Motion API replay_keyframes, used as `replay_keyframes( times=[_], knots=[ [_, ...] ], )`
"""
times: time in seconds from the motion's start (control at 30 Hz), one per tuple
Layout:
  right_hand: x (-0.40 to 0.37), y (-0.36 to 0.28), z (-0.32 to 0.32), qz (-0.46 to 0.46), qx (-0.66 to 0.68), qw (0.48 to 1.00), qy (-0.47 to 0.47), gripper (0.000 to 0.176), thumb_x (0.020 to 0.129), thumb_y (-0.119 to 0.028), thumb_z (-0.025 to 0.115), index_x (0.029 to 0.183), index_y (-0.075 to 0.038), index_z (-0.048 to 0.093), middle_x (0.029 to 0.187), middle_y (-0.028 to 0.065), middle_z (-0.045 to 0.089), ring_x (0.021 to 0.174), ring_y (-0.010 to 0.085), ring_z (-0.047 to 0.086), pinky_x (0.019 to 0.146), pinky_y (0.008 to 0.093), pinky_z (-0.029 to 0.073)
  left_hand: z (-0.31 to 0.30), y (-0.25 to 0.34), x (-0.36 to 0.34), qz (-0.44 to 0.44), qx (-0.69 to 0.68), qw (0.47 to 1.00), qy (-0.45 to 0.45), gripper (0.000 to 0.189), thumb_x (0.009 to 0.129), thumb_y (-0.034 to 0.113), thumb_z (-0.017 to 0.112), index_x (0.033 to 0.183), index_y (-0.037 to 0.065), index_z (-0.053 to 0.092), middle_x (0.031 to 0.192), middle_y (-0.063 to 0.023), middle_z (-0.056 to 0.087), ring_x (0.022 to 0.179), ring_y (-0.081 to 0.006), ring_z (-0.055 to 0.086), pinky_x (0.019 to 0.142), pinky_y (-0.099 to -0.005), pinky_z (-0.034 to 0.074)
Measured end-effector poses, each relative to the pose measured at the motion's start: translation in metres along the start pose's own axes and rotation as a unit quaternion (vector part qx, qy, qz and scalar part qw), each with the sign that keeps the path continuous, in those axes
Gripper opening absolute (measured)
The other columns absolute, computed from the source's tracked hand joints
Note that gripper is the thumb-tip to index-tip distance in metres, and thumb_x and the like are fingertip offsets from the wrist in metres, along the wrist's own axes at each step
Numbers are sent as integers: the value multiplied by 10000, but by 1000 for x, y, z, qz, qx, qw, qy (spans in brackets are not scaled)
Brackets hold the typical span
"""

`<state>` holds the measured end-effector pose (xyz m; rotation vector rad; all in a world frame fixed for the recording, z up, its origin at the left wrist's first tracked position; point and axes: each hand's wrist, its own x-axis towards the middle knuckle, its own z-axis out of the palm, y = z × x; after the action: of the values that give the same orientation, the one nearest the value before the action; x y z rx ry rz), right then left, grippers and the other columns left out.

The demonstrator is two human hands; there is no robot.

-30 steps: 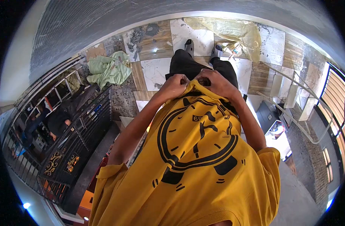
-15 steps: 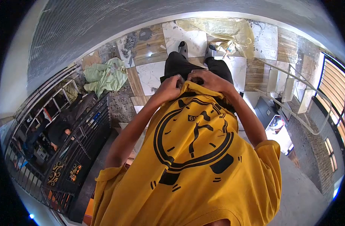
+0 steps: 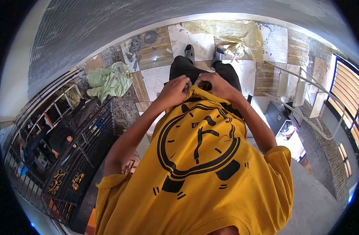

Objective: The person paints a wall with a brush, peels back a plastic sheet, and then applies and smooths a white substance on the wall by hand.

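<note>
A yellow shirt (image 3: 191,156) with a black clock print covers the person's front, its hem bunched up at the waist. My left hand (image 3: 174,92) is closed at the left side of the raised hem. On the right side of the same hem, my right hand (image 3: 218,86) has its fingers curled in. Both hands are close together over the waist of the black trousers (image 3: 227,73); the fingertips are partly hidden in the cloth folds. Grey shoes (image 3: 189,53) stand on the tiles below.
A pale green sheet (image 3: 111,81) lies on the tiled floor. Black railings (image 3: 79,156) stand at left, with a person (image 3: 62,137) beyond them. A white metal ladder-like frame (image 3: 308,113) leans at right. Plastic sheeting (image 3: 248,35) lies by the wall.
The shirt front and clock print have shifted slightly left and down. Both hands stay at the hem, with only a small shift.
</note>
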<state>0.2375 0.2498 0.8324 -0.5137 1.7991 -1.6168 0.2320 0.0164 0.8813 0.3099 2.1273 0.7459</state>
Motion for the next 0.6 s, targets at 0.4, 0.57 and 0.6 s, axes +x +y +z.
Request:
replay_keyframes(
  times=[0.4, 0.57, 0.6],
  knots=[
    [-11, 1, 21, 20, 36, 989, 143, 384, 774, -165, 784, 1077, 45, 676, 1038, 206, 684, 964, 341, 660, 872, 369, 517, 8, -6, 13, -126, -322, 938, -27, 292, 1070, 315, 544, 1023, 31, 596, 922, 1, 561, 881, -103, 483, 829, -280, 426],
    [-17, 7, 32, 28, 22, 982, 183, 354, 810, -171, 784, 1064, 45, 668, 1016, 175, 659, 941, 274, 649, 877, 344, 503, 28, -13, 13, -96, -363, 927, 8, 303, 1081, 323, 519, 1022, 33, 582, 906, 4, 539, 894, -101, 460, 845, -275, 414],
    [-18, 9, 35, 44, 89, 977, 188, 340, 827, -177, 786, 1052, 49, 666, 1013, 166, 642, 940, 255, 641, 879, 344, 500, 32, -17, 12, -39, -333, 942, 24, 311, 1085, 327, 509, 1027, 29, 576, 902, 1, 534, 891, -107, 458, 848, -278, 416]
  ],
)
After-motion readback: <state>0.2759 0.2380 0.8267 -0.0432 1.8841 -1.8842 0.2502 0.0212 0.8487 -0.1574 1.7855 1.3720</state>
